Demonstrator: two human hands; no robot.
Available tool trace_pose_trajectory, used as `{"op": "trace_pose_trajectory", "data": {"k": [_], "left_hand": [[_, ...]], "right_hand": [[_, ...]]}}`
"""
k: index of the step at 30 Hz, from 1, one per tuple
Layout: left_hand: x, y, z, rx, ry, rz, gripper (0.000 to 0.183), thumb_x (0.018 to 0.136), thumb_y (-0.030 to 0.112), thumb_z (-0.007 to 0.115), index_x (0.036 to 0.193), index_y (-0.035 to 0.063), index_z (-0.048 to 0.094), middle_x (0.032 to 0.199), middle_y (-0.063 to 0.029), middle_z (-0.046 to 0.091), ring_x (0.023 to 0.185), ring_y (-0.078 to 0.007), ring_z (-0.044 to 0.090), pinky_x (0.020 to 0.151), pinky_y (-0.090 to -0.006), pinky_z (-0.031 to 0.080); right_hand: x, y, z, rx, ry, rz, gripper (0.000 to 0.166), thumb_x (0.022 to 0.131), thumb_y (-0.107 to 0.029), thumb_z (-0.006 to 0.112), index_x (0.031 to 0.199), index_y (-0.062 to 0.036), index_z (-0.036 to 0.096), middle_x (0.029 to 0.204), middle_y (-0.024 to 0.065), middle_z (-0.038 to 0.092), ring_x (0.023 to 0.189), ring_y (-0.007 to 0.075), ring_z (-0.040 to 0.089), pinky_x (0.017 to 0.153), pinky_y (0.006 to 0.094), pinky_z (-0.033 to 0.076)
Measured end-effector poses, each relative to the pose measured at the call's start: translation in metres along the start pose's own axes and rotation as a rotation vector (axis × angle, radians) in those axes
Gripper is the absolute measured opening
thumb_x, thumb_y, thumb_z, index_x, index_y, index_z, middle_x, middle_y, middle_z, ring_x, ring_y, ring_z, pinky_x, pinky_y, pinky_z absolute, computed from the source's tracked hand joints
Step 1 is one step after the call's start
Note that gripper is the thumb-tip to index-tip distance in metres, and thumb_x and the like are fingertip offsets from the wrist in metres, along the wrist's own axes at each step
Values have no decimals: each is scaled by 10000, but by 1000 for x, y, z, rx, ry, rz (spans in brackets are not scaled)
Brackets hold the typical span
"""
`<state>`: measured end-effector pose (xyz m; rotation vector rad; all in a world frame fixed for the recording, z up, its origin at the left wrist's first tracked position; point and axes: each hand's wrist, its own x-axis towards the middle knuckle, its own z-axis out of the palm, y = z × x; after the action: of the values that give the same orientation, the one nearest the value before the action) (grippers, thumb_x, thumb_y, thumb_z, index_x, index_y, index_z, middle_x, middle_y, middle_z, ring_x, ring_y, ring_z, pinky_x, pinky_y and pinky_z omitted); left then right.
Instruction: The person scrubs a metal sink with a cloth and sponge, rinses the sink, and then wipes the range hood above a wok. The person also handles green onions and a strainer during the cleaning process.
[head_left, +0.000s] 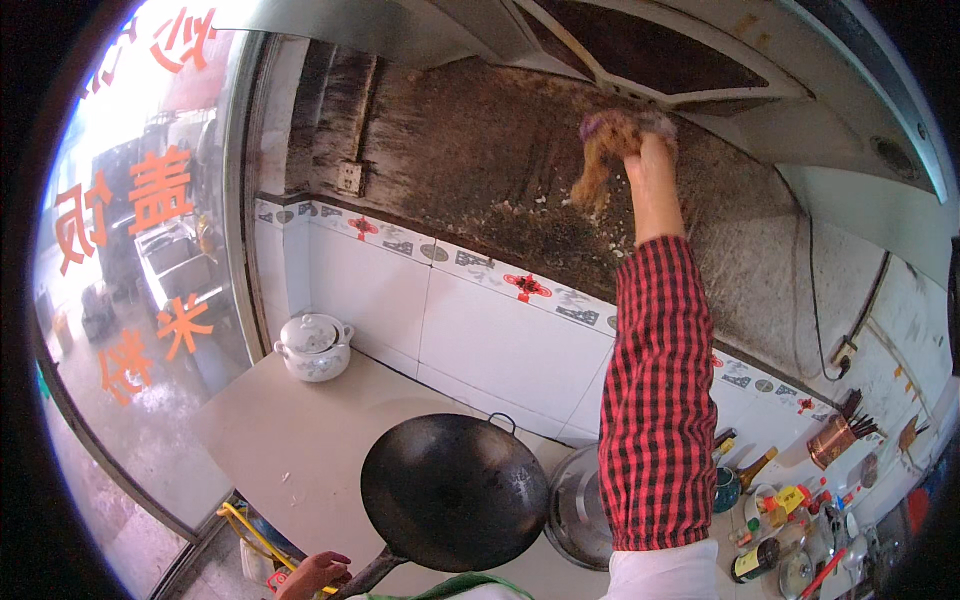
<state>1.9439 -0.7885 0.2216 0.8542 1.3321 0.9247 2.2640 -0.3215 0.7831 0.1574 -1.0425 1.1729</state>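
Note:
High against the grimy wall (465, 142), just under a range hood (750, 45), my right hand (654, 141) presses a brown, soiled rag (594, 184). Part of the rag hangs down and covers most of my fingers. A red-and-black checked sleeve (660, 390) covers that forearm. My left hand (316, 576) is low at the bottom edge, beside the handle (375, 568) of a black wok (454, 491); whether it grips the handle is unclear. Pale flakes (544, 201) dot the dark wall around the rag.
A lidded white pot (315, 349) stands on the beige counter (300, 450). A round metal lid or pan (581, 517) lies beside the wok, partly behind my sleeve. Bottles (754, 561) and a chopstick holder (831, 442) crowd the right. A glass door (150, 225) is left.

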Motion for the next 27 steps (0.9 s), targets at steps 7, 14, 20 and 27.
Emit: {"op": "trace_pose_trajectory", "data": {"k": [7, 14, 20, 27], "left_hand": [[-15, -3, 3, -134, 7, 114, 356, 856, 271, 562, 1100, 16, 512, 758, -47, 604, 654, -117, 565, 600, -252, 473], [-11, 26, 17, -116, -86, 115, 360, 865, 295, 543, 1091, 18, 508, 745, -25, 561, 670, -90, 504, 609, -237, 422], [-45, 35, 22, -135, -43, 118, 413, 875, 345, 504, 1126, 19, 480, 900, -51, 548, 873, -135, 502, 782, -293, 407], [-36, -42, -12, -435, -153, 196, 420, 879, 298, 494, 1199, 36, 421, 1182, -119, 460, 1087, -216, 465, 948, -365, 357]], "right_hand": [[-2, -6, 34, -441, 145, -180, 389, 798, 44, 392, 1181, -1, 343, 1114, 144, 428, 991, 226, 451, 872, 372, 408], [-34, -86, 66, -614, 62, -515, 336, 725, -36, 483, 1048, 5, 402, 976, 102, 486, 865, 184, 467, 746, 352, 386], [-70, -87, 18, -657, 298, -337, 101, 803, 46, 438, 890, -6, 445, 909, 108, 522, 800, 213, 531, 744, 363, 450], [-12, -57, 10, -315, 403, -359, 35, 813, -2, 486, 840, 16, 474, 824, 89, 523, 739, 210, 496, 785, 335, 432]]}}
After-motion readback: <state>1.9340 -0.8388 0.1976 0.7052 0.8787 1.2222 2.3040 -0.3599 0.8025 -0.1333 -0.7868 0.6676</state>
